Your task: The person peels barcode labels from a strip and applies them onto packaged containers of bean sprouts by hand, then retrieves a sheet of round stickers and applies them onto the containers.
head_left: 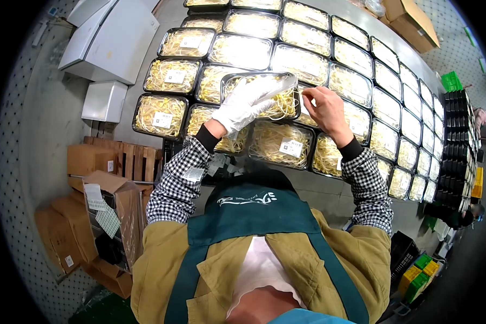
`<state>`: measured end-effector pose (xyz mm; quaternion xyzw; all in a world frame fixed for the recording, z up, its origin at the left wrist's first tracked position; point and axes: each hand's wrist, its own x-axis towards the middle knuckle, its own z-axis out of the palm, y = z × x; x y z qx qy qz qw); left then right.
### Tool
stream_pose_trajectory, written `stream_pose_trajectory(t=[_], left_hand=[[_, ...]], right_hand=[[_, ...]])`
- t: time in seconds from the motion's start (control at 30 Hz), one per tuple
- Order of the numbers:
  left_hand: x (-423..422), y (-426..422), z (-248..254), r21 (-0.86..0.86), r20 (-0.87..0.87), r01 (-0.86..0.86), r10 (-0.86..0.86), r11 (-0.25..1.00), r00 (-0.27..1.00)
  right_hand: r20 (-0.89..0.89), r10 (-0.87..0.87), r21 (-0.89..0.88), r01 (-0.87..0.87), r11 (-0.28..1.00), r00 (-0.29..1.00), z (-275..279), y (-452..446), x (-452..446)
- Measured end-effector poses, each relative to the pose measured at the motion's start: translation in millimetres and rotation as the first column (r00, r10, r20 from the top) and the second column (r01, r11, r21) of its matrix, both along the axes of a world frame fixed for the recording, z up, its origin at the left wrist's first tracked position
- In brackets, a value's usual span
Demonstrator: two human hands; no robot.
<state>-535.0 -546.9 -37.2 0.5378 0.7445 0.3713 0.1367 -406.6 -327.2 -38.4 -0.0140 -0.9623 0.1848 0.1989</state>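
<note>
A black tray of bean sprouts [282, 109] sits raised on top of other trays, close in front of me. My left hand [240, 108], in a white glove, grips its left side, with the fingers reaching over the top. Shiny clear film [278, 86] shows beside those fingers. My right hand [328, 112] is bare and hovers just right of the tray's edge, thumb and fingertips pinched together. Whatever is between them, if anything, is too small to make out. A labelled tray of bean sprouts [270, 144] lies directly below, nearer my body.
Rows of filled, film-covered trays [386, 110] cover the metal table. Stacked black trays [454, 146] stand at the far right, with a green crate [451, 81] behind. Cardboard boxes [89, 167] and a wooden pallet [140, 156] are at left. Another person [461, 216] is at the right edge.
</note>
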Motion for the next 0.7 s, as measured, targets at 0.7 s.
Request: stream_pose_trajectory(t=[0.7], left_hand=[[1.7, -0.2, 1.0, -0.049, 0.024, -0.029, 0.030, 0.998, 0.999]], right_hand=[[0.159, -0.116, -0.264, 0.155, 0.952, 0.980, 9.7, -15.2, 2.1]])
